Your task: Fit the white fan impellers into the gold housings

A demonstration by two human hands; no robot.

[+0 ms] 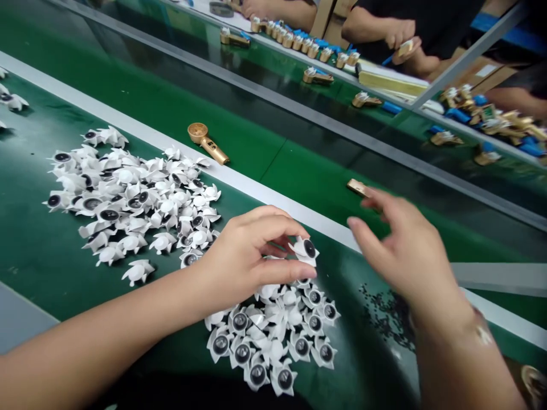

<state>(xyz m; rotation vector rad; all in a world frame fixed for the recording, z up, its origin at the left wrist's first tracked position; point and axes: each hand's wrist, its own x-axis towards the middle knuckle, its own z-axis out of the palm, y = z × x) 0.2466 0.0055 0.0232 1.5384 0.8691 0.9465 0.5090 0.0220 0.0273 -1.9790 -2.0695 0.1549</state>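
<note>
My left hand [256, 245] pinches a small white fan impeller [305, 249] between thumb and fingers, its dark round hub facing outward. Below that hand spreads a pile of similar white impellers [273, 330], several with their black hubs turned up. My right hand [401, 245], slightly blurred, is over the edge of the green belt with thumb and index finger apart. Just past its fingertips lies a gold handle-shaped part [358, 187]; the hand hides the rest of it, and I cannot tell whether they touch. Tiny black pieces [387, 313] are scattered left of my right wrist.
A larger heap of white impellers [141, 193] covers the table at left. A gold handheld fan housing [207, 142] lies on the green belt [273, 154] by its white edge strip. Across the line, co-workers' hands [404, 42] work beside gold parts with blue pieces [294, 40].
</note>
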